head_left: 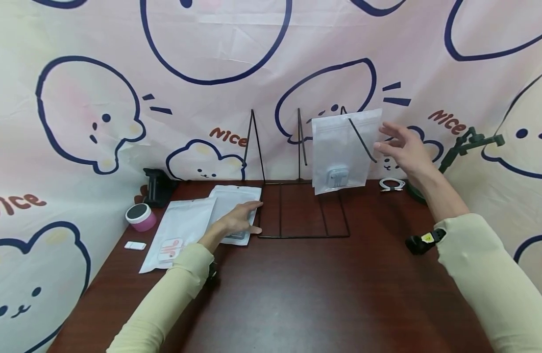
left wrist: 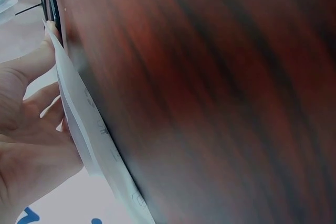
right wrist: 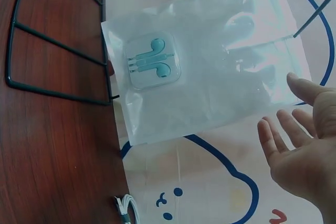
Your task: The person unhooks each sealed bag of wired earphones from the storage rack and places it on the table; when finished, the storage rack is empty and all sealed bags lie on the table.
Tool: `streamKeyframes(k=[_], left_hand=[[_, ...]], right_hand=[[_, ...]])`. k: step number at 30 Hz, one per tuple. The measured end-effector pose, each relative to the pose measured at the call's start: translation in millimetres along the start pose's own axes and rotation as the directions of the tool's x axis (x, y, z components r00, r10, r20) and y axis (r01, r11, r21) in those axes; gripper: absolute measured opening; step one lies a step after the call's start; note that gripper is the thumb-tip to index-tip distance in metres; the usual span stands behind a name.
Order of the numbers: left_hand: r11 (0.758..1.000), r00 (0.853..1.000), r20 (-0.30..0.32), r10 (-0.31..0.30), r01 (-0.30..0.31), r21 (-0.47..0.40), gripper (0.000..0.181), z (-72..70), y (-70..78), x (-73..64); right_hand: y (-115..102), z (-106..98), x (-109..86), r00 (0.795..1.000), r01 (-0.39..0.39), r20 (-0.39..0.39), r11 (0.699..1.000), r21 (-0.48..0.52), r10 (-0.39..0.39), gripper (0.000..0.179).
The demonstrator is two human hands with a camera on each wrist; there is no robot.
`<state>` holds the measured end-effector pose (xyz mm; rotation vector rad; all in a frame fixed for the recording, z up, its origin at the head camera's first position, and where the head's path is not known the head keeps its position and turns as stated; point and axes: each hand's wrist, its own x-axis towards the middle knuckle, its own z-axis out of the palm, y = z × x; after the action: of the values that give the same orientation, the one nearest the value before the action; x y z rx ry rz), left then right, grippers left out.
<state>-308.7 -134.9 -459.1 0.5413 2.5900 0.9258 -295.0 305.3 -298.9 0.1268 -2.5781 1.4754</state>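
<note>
Bag (head_left: 337, 147) hangs beside right hand (head_left: 405, 149), empty, loosely spread; left hand (head_left: 236, 219) at second bag (head_left: 235, 195), fingertips part-hidden, grip unclear.

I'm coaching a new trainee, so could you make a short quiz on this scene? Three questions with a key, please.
1. Multiple choice: what shows inside the white zip pouch hanging on the black wire rack?
A) A pink jar
B) Cased earphones
C) A lamp

2. True or false: the left hand is at that hanging pouch.

3. Fill in the blank: in the head view, the coiled white cable lies on the table to the ___ of the rack.

Key:
1. B
2. False; the left hand is at another pouch, on the table, while the right hand is beside the hanging one.
3. Right
</note>
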Motion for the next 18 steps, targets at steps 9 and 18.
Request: streamKeyframes(k=[9,18], left_hand=[[1.000,1.000,0.003,0.002,-0.002,0.018,0.089,-0.9,1.3,-0.9],[1.000,1.000,-0.003,-0.006,0.006,0.026,0.089,-0.3,0.2,-0.5]], right_hand=[[-4,6,0.9,0.988,-0.037,-0.147,0.997,0.070,0.048,0.059],[-12,10,1.9,0.982,-0.020,-0.183,0.992,0.122,0.042,0.043]])
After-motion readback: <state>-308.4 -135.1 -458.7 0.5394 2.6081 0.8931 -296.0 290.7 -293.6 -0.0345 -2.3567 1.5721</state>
